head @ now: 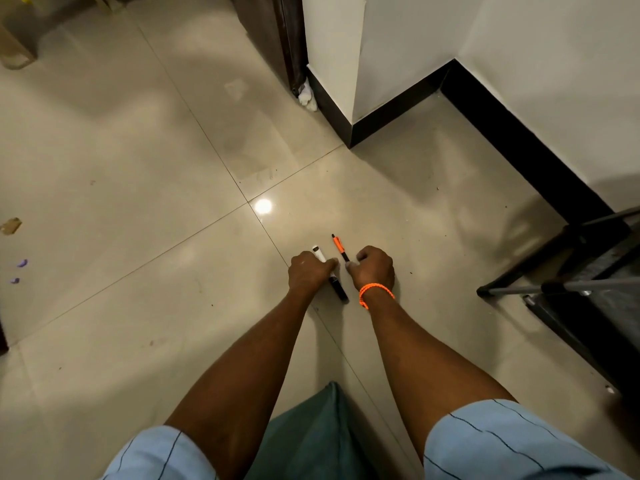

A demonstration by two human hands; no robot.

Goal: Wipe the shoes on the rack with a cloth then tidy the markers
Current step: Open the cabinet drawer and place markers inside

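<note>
Left hand (309, 270) grips white marker (320, 254); right hand (374, 268) pinches orange marker (340, 247)

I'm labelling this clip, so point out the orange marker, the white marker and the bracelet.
orange marker (337, 242): head view, on its orange barrel.
white marker (319, 253): head view, on its white end past the left hand.
bracelet (374, 290): head view, on the cord at the right wrist.

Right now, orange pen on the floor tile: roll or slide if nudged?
Probably rolls: the orange pen looks slim and round, lying flat on glossy floor. Its clip may stop it early. Likely stiff and light; the right hand pinches its lower end.
</note>
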